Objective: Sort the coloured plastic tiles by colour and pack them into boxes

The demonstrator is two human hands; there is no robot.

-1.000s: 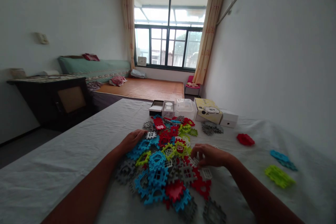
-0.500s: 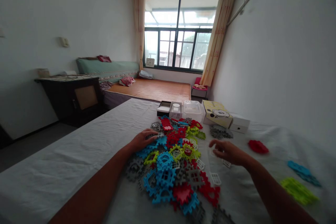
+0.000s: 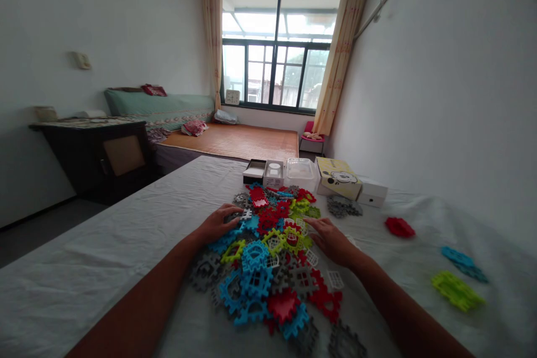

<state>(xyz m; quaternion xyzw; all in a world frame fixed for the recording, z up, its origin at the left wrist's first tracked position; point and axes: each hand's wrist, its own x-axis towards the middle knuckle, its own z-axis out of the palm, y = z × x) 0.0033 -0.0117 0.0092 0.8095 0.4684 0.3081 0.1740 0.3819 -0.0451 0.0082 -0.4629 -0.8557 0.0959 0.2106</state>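
A heap of flat, notched plastic tiles (image 3: 272,257) in blue, red, green, grey and white lies on the white sheet of the table (image 3: 126,246). My left hand (image 3: 218,222) rests flat on the heap's left edge, fingers spread over blue and grey tiles. At the heap's right side my right hand (image 3: 331,238) lies palm down with its fingers stretched toward the green and white tiles. Neither hand holds a tile.
Sorted stacks sit apart on the right: grey (image 3: 343,207), red (image 3: 399,227), blue (image 3: 464,263), green (image 3: 457,290). Small boxes (image 3: 274,173), a clear tub (image 3: 300,172) and a yellow carton (image 3: 338,178) line the table's far end. A bed and dark cabinet stand beyond.
My right hand lifted off the heap's near right part, swung out to the right, then came back down on the heap's far right edge. The left hand stayed put.
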